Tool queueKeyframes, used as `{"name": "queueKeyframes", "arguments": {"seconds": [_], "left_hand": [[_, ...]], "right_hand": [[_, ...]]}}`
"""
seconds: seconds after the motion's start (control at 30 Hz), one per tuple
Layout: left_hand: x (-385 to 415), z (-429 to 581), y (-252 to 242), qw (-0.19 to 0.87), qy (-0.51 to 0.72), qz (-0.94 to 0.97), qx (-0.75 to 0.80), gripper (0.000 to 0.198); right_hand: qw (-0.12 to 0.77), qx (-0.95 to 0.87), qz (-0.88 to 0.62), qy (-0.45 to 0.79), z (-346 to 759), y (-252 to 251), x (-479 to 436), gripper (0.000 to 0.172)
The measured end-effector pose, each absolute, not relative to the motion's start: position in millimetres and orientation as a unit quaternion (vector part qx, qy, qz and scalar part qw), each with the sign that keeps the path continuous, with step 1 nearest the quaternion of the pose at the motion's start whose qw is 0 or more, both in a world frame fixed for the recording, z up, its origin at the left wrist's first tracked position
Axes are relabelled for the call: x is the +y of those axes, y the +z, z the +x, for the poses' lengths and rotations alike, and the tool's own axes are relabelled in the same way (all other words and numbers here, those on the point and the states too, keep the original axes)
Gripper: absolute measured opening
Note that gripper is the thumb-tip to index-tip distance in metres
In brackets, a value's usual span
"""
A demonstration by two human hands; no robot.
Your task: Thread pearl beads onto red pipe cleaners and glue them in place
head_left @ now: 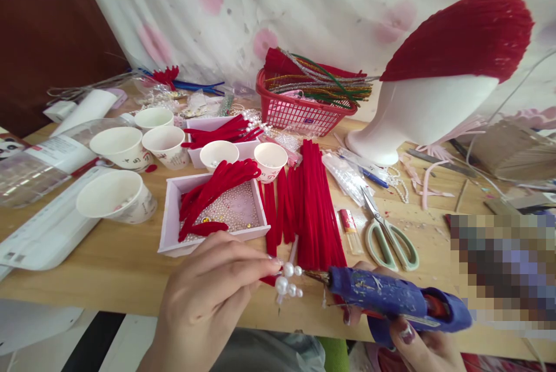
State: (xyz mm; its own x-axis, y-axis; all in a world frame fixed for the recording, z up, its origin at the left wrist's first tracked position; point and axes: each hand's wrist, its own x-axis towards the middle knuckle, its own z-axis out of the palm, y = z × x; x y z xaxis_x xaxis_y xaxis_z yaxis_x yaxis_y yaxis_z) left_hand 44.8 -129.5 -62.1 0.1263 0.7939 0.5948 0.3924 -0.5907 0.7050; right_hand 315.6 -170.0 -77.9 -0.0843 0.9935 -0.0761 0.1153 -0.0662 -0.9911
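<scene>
My left hand (212, 296) is closed in a pinch on a small cluster of white pearl beads (289, 280) on a red stem, held over the table's front edge. My right hand (417, 346) grips a blue hot glue gun (391, 299), its nozzle tip touching the bead cluster from the right. Just behind lie a pile of red pipe cleaners (310, 210) and a white tray (174, 239) with small pearls and more red pieces.
Several paper cups (115, 195) stand at the left. Green-handled scissors (391, 233) lie right of the red pile. A red basket (299, 108) of pipe cleaners and a white foam head (425, 111) with a red headpiece stand at the back. A blurred patch covers the right.
</scene>
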Motion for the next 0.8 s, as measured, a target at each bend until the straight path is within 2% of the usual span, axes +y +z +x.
{"name": "queueKeyframes", "arguments": {"seconds": [0.17,0.33,0.5,0.7,0.8], "left_hand": [[-127.4,39.9,-59.1,0.176,0.505,0.754,0.381,0.035],[-127.6,47.4,-63.7,0.198,0.517,0.739,0.385,0.034],[-127.5,48.8,-69.0,0.209,0.522,0.724,0.400,0.030],[-128.2,47.9,-71.2,0.206,0.523,0.720,0.406,0.029],[-127.7,48.6,-71.4,0.200,0.522,0.722,0.407,0.028]], "right_hand": [[0.382,-0.604,-0.497,0.492,330.4,-84.4,-161.9,0.038],[0.421,-0.527,-0.542,0.501,322.5,-83.3,-161.8,0.045],[0.435,-0.521,-0.544,0.493,321.4,-83.0,-162.9,0.044],[0.384,-0.565,-0.507,0.526,333.3,-90.5,-165.1,0.036],[0.388,-0.548,-0.525,0.523,338.2,-95.3,-170.3,0.030]]}}
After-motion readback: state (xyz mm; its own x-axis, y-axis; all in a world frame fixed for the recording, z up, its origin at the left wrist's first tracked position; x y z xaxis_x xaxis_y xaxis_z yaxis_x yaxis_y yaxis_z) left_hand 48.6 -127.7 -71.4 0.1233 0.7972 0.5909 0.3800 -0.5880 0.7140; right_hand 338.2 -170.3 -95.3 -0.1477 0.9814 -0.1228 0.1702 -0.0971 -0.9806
